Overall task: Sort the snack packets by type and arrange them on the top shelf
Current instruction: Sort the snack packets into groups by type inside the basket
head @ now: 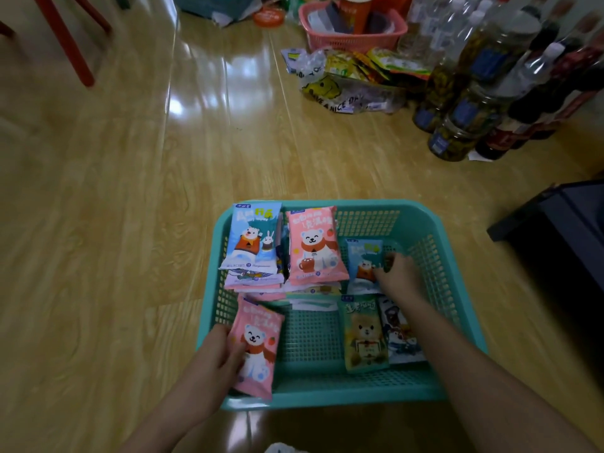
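A teal plastic basket [425, 243] sits on the wooden floor and holds several snack packets. My left hand [219, 351] grips a pink bear packet [261, 341] at the basket's near left corner. My right hand [397, 273] pinches the edge of a small blue bear packet [362, 259] at the right. A blue packet [251, 237] and a pink packet [315, 246] top two stacks at the back left. A green packet [364, 335] and a dark blue packet [400, 335] lie flat at the near right. No shelf is in view.
A pink basket [349, 40] with containers stands at the back. A clear bag of snacks [343, 86] lies in front of it. Bottles and jars [474, 103] crowd the back right. A dark box [562, 230] sits at the right. Red chair legs [65, 37] stand far left.
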The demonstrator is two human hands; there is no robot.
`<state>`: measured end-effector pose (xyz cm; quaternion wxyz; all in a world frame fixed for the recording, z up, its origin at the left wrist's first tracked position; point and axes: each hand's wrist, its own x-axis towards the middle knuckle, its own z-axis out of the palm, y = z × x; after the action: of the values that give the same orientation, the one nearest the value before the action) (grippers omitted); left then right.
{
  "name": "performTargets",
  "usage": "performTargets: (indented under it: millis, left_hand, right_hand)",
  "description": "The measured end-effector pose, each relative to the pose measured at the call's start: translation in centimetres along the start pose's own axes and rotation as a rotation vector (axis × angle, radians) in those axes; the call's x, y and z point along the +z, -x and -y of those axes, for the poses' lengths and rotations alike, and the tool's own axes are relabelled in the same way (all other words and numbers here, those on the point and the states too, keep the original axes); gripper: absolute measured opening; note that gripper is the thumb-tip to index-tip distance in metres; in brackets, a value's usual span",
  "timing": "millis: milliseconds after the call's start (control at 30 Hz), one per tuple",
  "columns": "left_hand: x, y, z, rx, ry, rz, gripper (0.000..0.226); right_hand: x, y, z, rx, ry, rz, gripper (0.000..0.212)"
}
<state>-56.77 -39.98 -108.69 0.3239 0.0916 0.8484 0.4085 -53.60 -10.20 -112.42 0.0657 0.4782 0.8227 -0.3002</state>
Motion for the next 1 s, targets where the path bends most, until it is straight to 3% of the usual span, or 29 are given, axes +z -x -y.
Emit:
performTargets:
  millis: [100,233,300,400,467,533,600,667,733,800,1000]
  left_hand:
    - [1.3,-0.7,-0.4,-0.052,0.017,-0.031,0.019]
    - [2.6,-1.8,-0.4,-0.109,-0.066,0.01,0.005]
    - [3.0,-2.2,-0.4,-0.129,-0.246,0.05,0.019]
    - [3.5,-2.2,-1.2,-0.107,-0.696,0.1,0.041]
    - [3.6,-1.9,-1.9,-0.044,-0.954,0.077,0.036]
    - [3.2,-1.4,-2.9,0.017,-1.048,0.046,0.031]
    - [1.8,-0.8,-4.4,0.087,-1.016,-0.067,0.02]
    - [0.2,-0.3,-6.0,0.227,-0.855,-0.3,0.008]
    - [-1.0,-0.9,-7.1,0.358,-0.667,-0.465,0.014]
    - [-2.0,-2.8,-7.8,0.329,-0.538,-0.459,0.027]
    - [-2.5,-9.5,-8.3,0.06,-0.492,-0.355,0.058]
  right_hand:
    - [0.1,0.8,0.1,-0.066,-0.049,-0.034,0.039]
    - [0.0,1.9,0.8,-0.155,-0.142,-0.074,0.031]
    - [-0.3,2.4,1.6,-0.199,-0.23,-0.071,0.026]
    - [-1.1,3.2,3.1,-0.253,-0.321,-0.062,0.022]
    - [-1.8,3.9,4.3,-0.303,-0.351,-0.057,0.022]
    - [-2.3,4.6,5.3,-0.366,-0.318,-0.058,0.026]
    - [-2.7,5.4,6.2,-0.387,-0.233,-0.038,0.039]
    - [-2.6,5.9,6.8,-0.363,-0.127,0.004,0.056]
    - [-2.1,6.2,7.2,-0.319,-0.062,0.04,0.066]
    - [-1.7,6.3,7.5,-0.284,-0.055,0.037,0.067]
    - [-1.5,6.3,7.6,-0.263,-0.046,0.039,0.052]
